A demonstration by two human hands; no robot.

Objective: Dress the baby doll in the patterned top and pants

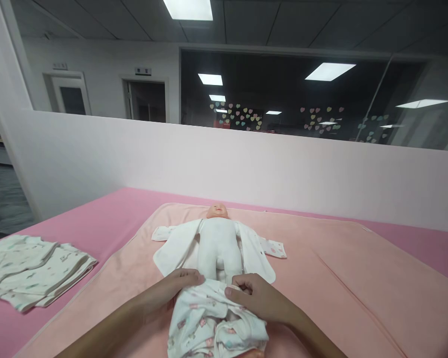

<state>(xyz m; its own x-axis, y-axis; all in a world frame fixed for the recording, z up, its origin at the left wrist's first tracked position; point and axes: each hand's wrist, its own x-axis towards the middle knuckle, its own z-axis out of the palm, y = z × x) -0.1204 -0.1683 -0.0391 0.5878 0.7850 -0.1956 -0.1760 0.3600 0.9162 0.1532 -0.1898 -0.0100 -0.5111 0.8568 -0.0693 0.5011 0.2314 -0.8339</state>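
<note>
A baby doll (219,241) with a white cloth body lies on its back, head toward the wall. Spread open beneath its torso is a white baby jacket (256,253), its patterned cuffs out to both sides. Bunched around the doll's lower legs are white printed baby pants (201,318). My left hand (182,284) grips the waistband on the left, fingers mostly tucked behind the cloth. On the right side, my right hand (252,293) pinches the same waistband between thumb and curled fingers. A bit of the doll's foot shows at the bottom edge.
A peach blanket (343,278) covers much of the pink mat (97,219). Folded printed baby clothes (33,271) lie at the left. A low white partition (224,164) runs behind the mat, with a dark window (283,89) beyond.
</note>
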